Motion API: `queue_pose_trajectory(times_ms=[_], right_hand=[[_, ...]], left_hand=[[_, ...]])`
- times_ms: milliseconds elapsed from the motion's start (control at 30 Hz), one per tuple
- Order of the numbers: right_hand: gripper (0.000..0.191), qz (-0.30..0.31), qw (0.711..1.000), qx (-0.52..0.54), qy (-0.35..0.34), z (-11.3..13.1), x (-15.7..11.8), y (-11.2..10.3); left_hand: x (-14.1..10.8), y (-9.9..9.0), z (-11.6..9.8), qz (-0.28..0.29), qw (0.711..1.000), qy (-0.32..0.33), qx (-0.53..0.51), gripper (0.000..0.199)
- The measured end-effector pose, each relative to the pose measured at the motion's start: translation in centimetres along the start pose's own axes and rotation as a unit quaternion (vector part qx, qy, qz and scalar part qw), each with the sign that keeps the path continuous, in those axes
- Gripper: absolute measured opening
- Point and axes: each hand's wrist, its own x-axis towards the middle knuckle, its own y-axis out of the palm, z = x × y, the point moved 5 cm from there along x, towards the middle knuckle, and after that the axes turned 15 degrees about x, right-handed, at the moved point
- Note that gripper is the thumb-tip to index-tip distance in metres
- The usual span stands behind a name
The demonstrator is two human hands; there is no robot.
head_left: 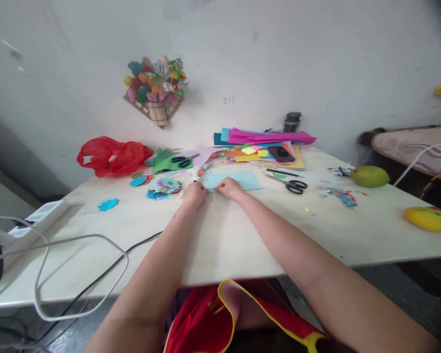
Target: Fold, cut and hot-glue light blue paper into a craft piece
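Observation:
A light blue sheet (247,180) lies flat on the white table, in front of me. My left hand (194,193) is at the sheet's near left corner, its fingers pressed together at the edge. Just to its right, my right hand (228,188) pinches the sheet's near edge. The two hands are a small gap apart. Behind my left hand lies a white glue gun (197,173), partly hidden. Left of the hands is a pile of coloured paper flowers (164,187). Black-handled scissors (296,186) rest right of the sheet.
A red plastic bag (112,156), more scissors (183,161), coloured sheets (272,137) and a phone (281,154) are along the back. A power strip (40,220) with looping cables is at left. Yellow-green fruit (370,176) and yellow fruit (428,219) are at right.

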Motion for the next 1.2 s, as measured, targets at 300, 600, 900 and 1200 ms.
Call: queue_pose_trajectory(times_ms=[300, 600, 900, 1200], right_hand=[[0.024, 0.001, 1.0, -0.02, 0.02, 0.3, -0.2, 0.0], [0.026, -0.005, 0.999, -0.038, 0.021, 0.6, -0.5, -0.1], [0.029, 0.0, 0.998, -0.052, 0.035, 1.0, -0.8, 0.0], [0.025, 0.025, 0.996, -0.077, 0.038, 1.2, -0.9, 0.0]], left_hand=[[0.0, -0.2, -0.2, 0.019, 0.999, 0.007, 0.035, 0.023], [-0.5, -0.5, -0.2, 0.036, 0.999, 0.007, 0.024, 0.021], [-0.3, -0.4, 0.0, 0.042, 0.998, -0.017, 0.048, 0.027], [-2.9, -2.7, -2.0, -0.124, 0.987, 0.072, 0.074, 0.03]])
